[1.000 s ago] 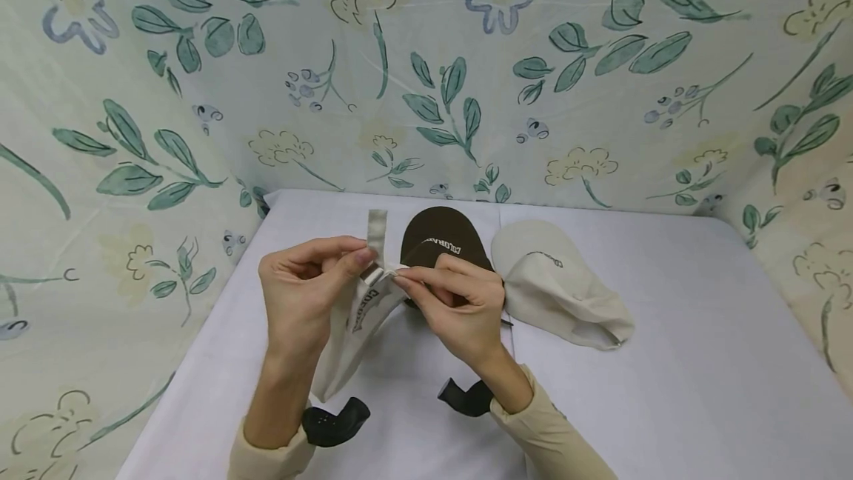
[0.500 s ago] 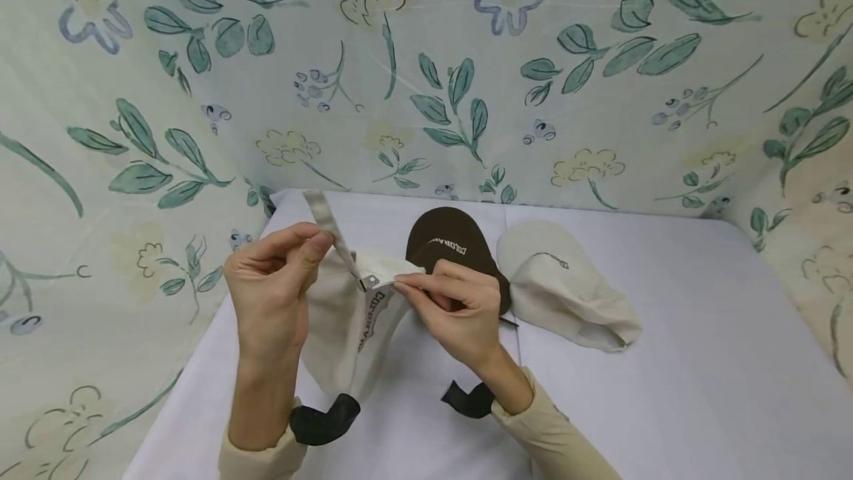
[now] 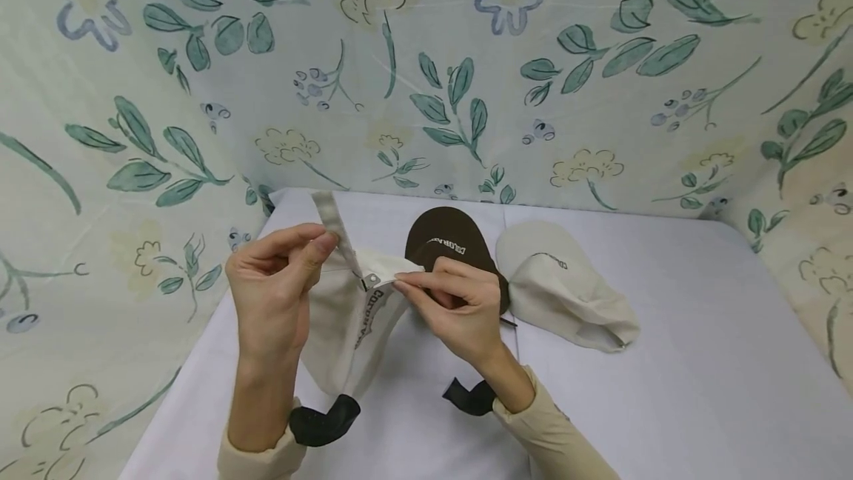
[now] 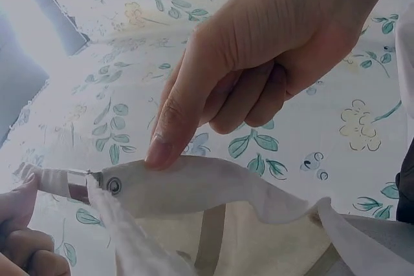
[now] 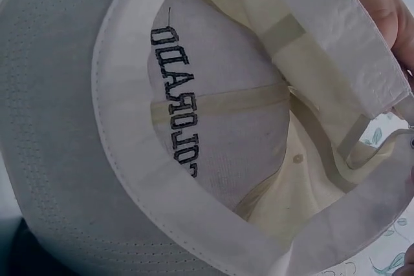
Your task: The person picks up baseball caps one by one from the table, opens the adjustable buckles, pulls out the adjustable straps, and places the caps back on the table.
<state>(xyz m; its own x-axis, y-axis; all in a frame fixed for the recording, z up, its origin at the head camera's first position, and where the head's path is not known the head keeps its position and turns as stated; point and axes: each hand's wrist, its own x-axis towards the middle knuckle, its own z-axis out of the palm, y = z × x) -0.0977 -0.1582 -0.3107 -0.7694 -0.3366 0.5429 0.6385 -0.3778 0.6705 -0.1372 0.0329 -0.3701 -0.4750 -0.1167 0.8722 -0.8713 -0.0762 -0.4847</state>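
An off-white baseball cap (image 3: 333,335) hangs between my hands, its opening towards me and its back strap up. My left hand (image 3: 273,295) pinches the loose grey-beige strap (image 3: 336,224) between thumb and index finger, left of the small metal buckle (image 3: 364,282). My right hand (image 3: 460,302) pinches the cap's back edge just right of the metal eyelet (image 3: 373,279). In the left wrist view that eyelet (image 4: 114,185) sits beside the buckle (image 4: 79,185), close to the right thumb. The right wrist view shows the cap's inside, with reversed stitched lettering (image 5: 174,101) and the brim (image 5: 52,127).
Behind my right hand a dark brown cap (image 3: 443,232) lies on the white-covered table (image 3: 700,332). Right of it lies another off-white cap (image 3: 566,287). A floral cloth (image 3: 453,80) stands behind the table. Black curved devices (image 3: 326,421) sit at both wrists.
My left hand has moved left from the buckle, drawing the strap out at a slant from upright. The cap has opened out more to the left. My right hand keeps its pinch.
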